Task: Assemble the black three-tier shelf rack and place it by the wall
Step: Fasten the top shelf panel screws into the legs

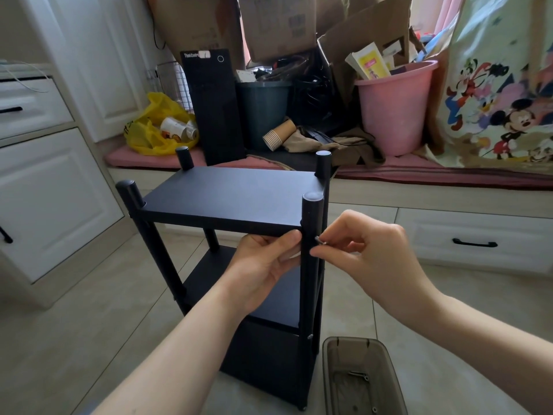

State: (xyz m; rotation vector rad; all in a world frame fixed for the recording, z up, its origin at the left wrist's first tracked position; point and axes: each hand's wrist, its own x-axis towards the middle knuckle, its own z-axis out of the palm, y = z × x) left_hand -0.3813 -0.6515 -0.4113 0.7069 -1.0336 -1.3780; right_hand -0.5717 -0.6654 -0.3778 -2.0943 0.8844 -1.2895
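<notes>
The black rack (233, 199) on the floor (89, 319) is gripped under its top shelf by the left hand (266, 265); a screw (320, 241) is pinched at the front post (311, 214) by the right hand (377, 253). Fastening seems under way; square seating, then turning, is needed

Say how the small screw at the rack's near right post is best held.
Pinch the screw by its head end with thumb and forefinger, from the right, as the right hand does. Its shank seems to point left into the post's side, leaving only the head end free.
</notes>
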